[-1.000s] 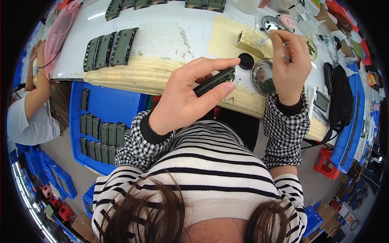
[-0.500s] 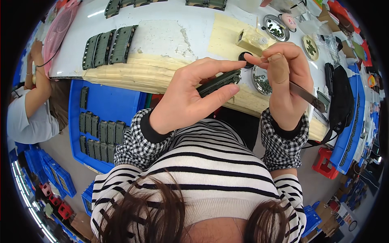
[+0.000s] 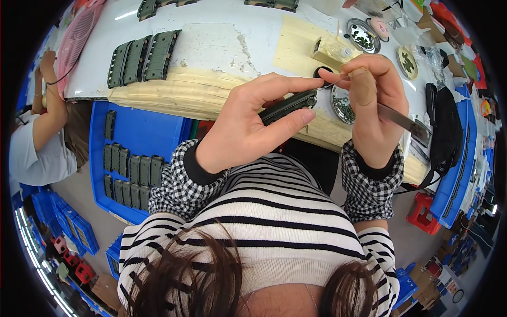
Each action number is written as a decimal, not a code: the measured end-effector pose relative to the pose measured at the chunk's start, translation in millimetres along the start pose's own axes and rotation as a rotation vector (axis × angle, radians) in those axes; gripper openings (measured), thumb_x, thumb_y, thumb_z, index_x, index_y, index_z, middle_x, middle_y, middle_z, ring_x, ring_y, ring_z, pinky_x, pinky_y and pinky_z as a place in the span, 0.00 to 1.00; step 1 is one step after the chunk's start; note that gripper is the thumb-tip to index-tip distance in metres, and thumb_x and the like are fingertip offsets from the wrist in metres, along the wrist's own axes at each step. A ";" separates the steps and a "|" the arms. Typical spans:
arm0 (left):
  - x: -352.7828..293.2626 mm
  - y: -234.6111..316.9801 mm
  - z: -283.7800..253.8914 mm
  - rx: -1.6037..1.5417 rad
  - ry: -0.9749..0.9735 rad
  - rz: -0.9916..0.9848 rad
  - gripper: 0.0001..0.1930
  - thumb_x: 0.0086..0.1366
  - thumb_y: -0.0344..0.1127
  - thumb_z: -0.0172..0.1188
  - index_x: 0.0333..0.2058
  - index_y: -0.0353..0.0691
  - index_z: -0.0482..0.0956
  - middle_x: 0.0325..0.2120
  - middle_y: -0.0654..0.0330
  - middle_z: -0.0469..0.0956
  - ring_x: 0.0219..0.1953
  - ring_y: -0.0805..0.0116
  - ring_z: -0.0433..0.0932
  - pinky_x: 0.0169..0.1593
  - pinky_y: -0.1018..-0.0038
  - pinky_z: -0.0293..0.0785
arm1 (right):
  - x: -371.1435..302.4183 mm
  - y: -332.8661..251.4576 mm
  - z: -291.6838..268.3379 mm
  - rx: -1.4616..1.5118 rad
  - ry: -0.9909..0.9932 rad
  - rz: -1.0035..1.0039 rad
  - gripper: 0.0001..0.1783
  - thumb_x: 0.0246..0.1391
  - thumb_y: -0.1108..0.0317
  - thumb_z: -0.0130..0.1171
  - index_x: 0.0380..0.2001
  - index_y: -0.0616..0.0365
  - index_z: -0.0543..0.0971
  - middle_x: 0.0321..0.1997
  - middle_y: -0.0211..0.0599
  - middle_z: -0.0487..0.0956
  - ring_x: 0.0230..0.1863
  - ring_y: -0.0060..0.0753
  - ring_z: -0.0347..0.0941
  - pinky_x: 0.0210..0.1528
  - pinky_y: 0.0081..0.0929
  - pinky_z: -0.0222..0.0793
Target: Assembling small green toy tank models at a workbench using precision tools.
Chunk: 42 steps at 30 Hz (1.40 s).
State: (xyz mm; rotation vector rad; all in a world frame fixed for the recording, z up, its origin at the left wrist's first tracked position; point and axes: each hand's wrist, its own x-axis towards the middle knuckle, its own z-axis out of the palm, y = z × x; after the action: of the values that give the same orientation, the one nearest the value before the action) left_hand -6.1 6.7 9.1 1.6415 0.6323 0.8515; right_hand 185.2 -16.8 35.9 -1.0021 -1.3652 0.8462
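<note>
My left hand grips a dark green moulded model part between fingers and thumb, its detailed end facing right. My right hand, a tan covering on its thumb, is closed round metal tweezers. Their broad end sticks out beyond the palm; a thin tip shows by the fingertips, close to the model part's end. Whether a tiny piece sits in the tip is too small to tell. Just beyond the hands, a round metal dish of small green pieces is partly hidden by my right hand.
Green model parts lie on the white table. A blue tray at left holds several more. Farther back stand a yellowish bottle, another metal dish and a cream dish. Another person's arm is at far left.
My hands keep their hold and have barely shifted. The thin tip shows more clearly now, beside the end of the model part.
</note>
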 end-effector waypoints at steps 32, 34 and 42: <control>-0.2 1.3 -8.1 -0.064 0.080 -0.044 0.21 0.63 0.29 0.60 0.55 0.41 0.75 0.42 0.62 0.76 0.38 0.79 0.70 0.44 0.80 0.70 | -15.3 -0.3 16.2 -0.552 -0.017 -0.182 0.13 0.47 0.81 0.64 0.38 0.57 0.82 0.30 0.35 0.75 0.25 0.26 0.69 0.23 0.19 0.64; -0.8 1.1 -9.2 -0.057 0.076 -0.033 0.21 0.63 0.28 0.60 0.56 0.41 0.75 0.43 0.62 0.76 0.39 0.79 0.71 0.45 0.80 0.70 | -15.7 0.3 16.6 -0.532 -0.025 -0.178 0.13 0.47 0.81 0.64 0.38 0.57 0.82 0.30 0.35 0.75 0.26 0.26 0.70 0.23 0.20 0.64; -0.5 -4.8 -10.6 -0.239 0.004 -0.079 0.23 0.65 0.32 0.58 0.59 0.37 0.70 0.49 0.59 0.75 0.49 0.76 0.72 0.51 0.78 0.70 | -14.0 0.6 13.7 -0.544 -0.024 -0.234 0.15 0.45 0.81 0.65 0.38 0.59 0.82 0.31 0.35 0.75 0.26 0.23 0.68 0.24 0.18 0.62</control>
State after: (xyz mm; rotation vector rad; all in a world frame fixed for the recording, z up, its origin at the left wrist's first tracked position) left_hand -14.7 13.7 5.6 1.3914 0.5709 0.8395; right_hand 170.9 -28.5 29.4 -1.2099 -1.7417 0.3113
